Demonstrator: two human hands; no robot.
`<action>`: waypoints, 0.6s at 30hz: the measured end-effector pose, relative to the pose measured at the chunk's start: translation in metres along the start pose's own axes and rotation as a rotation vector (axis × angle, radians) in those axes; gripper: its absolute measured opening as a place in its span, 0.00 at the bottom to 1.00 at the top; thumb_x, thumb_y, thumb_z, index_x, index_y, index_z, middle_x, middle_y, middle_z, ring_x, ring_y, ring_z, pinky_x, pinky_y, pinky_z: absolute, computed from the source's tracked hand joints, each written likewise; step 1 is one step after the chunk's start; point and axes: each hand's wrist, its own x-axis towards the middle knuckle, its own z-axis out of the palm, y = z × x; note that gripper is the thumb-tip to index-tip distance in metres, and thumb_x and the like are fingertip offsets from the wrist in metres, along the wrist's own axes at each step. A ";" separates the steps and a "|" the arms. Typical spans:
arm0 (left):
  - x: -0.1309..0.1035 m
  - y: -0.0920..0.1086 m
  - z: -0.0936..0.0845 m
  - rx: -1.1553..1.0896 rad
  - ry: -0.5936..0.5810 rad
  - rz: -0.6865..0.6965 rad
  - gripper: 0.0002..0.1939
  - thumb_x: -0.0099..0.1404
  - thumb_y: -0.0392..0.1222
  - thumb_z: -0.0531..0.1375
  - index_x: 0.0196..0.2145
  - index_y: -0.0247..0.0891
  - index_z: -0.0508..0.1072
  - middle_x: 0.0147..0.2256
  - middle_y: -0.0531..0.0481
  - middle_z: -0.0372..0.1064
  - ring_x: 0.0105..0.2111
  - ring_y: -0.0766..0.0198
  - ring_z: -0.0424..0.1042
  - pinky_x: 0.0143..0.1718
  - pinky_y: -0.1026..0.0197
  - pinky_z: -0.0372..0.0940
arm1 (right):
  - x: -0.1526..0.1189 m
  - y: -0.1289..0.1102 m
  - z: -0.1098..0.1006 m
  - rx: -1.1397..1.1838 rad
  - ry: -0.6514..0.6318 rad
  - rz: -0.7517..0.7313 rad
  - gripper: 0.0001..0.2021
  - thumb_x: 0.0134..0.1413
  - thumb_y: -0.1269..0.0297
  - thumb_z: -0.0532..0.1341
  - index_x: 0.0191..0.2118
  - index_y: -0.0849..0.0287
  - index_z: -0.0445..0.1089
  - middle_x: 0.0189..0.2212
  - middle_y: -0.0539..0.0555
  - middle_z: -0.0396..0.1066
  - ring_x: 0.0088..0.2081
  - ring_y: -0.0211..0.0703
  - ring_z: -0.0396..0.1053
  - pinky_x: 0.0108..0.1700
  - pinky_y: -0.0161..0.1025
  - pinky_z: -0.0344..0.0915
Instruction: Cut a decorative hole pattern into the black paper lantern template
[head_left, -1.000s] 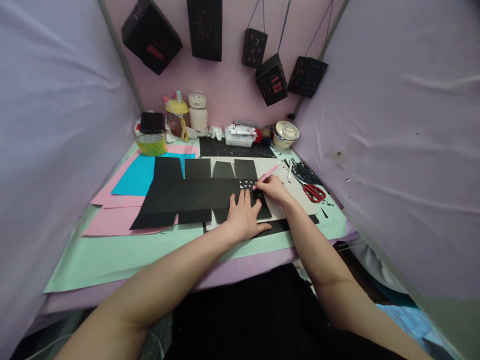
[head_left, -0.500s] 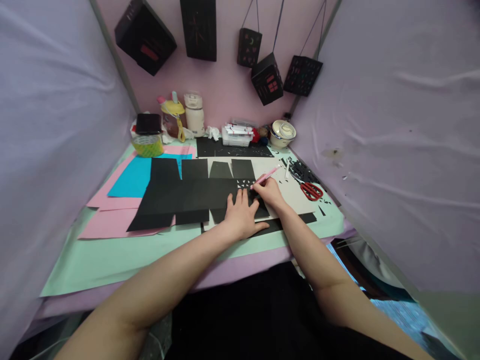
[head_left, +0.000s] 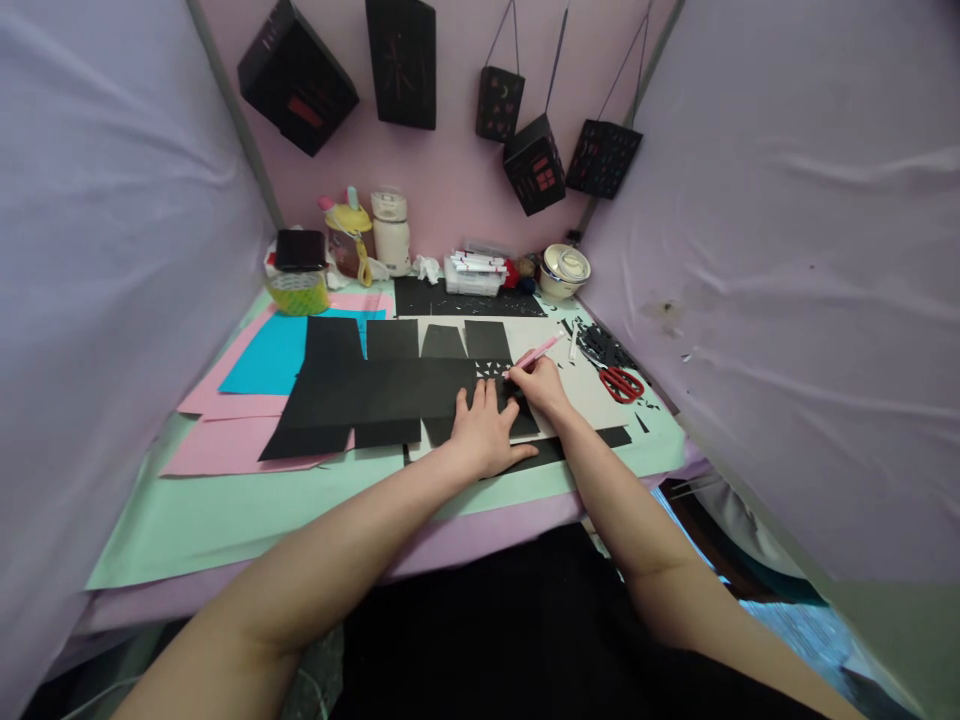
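A black card sheet (head_left: 390, 390) with tabs along its long edges lies flat in front of me. Small triangular cut-outs (head_left: 491, 369) near its right end show white from beneath. My left hand (head_left: 484, 430) presses on the card with fingers spread, just below these holes. In a pen grip, my right hand (head_left: 538, 384) has closed on a slim pink craft knife (head_left: 541, 350), slanted up to the right. Its tip is hard to make out against the card. Under the card's right part lies a white board (head_left: 592, 400).
Red-handled scissors (head_left: 622, 385) lie to the right beside a heap of black scraps (head_left: 600, 343). Pink paper (head_left: 232, 445) and blue paper (head_left: 262, 358) are on the left. A bottle (head_left: 391, 235), box of pens (head_left: 475, 275) and bowl (head_left: 564, 270) line the back. Black paper lanterns (head_left: 534, 165) hang above.
The camera view has shifted slightly. Both hands stay almost where they were, the left still flat on the card and the right still gripping the craft knife by the cut-outs.
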 end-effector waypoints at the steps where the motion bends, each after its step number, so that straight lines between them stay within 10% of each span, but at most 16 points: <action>1: 0.000 0.000 0.000 -0.002 -0.001 0.002 0.47 0.59 0.73 0.50 0.65 0.38 0.56 0.68 0.31 0.40 0.67 0.38 0.37 0.62 0.34 0.36 | 0.000 0.001 0.000 -0.002 0.001 0.002 0.07 0.40 0.62 0.60 0.24 0.61 0.68 0.19 0.49 0.68 0.25 0.39 0.66 0.28 0.33 0.59; 18: 0.000 -0.001 0.002 -0.006 0.018 0.010 0.46 0.59 0.73 0.50 0.64 0.39 0.57 0.68 0.32 0.40 0.67 0.38 0.38 0.62 0.34 0.37 | -0.001 0.000 -0.002 -0.038 0.028 0.008 0.07 0.41 0.62 0.59 0.24 0.61 0.69 0.18 0.49 0.68 0.25 0.40 0.66 0.28 0.33 0.59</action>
